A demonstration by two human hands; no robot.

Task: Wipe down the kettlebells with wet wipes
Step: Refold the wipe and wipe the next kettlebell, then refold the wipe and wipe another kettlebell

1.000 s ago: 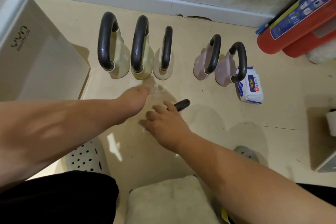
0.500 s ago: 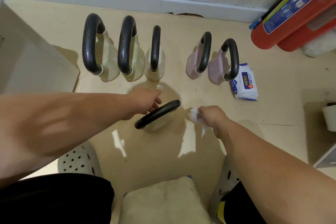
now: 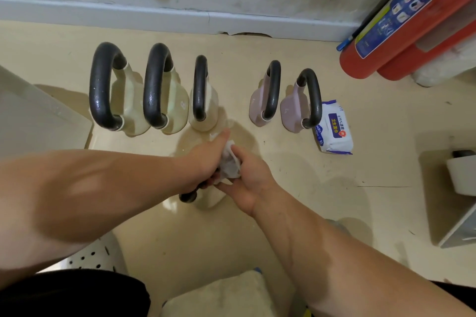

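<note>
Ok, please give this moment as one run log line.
phase: wiping | left hand: grips cream kettlebell | right hand: holds wet wipe at it | wipe pack: floor, beside pink kettlebell

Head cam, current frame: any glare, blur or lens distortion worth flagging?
Head view: wide-angle bows the baseboard and swells both forearms; glare on the floor by the near kettlebell, and specks on the row's black handles; shadows soft; the wipe between left hand and right hand is reasonably sharp.

right hand [image 3: 247, 180] moved in against left hand [image 3: 206, 159], wet wipe [image 3: 229, 165] now between them, over near kettlebell [image 3: 211, 197]
</note>
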